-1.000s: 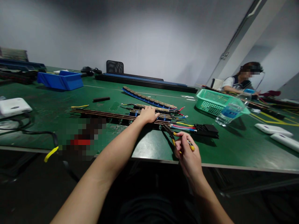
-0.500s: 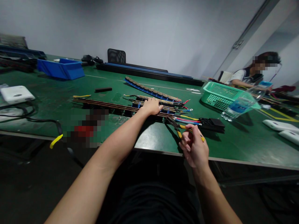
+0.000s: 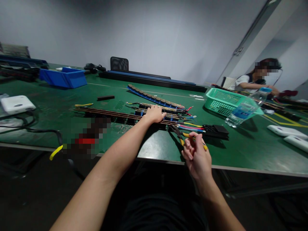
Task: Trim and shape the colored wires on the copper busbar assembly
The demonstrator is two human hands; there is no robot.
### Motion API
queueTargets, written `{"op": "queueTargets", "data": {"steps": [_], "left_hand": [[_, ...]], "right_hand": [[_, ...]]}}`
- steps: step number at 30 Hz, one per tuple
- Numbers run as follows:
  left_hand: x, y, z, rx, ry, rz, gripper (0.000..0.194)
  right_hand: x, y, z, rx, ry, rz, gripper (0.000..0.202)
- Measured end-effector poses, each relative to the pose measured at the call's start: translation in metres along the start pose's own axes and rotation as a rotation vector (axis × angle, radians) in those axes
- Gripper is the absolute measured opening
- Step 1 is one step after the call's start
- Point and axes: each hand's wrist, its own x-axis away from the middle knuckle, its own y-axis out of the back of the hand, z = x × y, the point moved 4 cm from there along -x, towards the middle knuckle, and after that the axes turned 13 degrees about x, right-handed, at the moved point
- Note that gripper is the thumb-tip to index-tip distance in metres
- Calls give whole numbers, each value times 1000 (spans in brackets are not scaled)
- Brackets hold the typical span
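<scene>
My left hand (image 3: 154, 114) lies over the long rod assembly (image 3: 115, 116), fingers spread on its copper-coloured rods. In my right hand (image 3: 196, 150) are pliers with yellow handles (image 3: 182, 134), whose dark jaws touch the near side of the assembly, close to where coloured wires (image 3: 190, 127) come out. Those wires run right to a black ribbed block (image 3: 215, 131). Just behind lies a curved blue strip (image 3: 154, 97) bearing rods.
A green basket (image 3: 218, 102) and a leaning water bottle (image 3: 243, 110) stand at the right. Further off sits a person (image 3: 255, 78). At the left are a blue bin (image 3: 64, 78), a white device (image 3: 18, 104) and black cables (image 3: 43, 130).
The view has tilted slightly, so the table sits a little lower in the picture. My left hand stays on the rods, and my right hand still holds the pliers at the assembly.
</scene>
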Motion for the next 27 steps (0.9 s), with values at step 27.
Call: {"op": "queueTargets", "data": {"steps": [27], "left_hand": [[2,4,-3,-17,2,2,55]], "right_hand": [[11,-7,-4,277,117,98,51]]}}
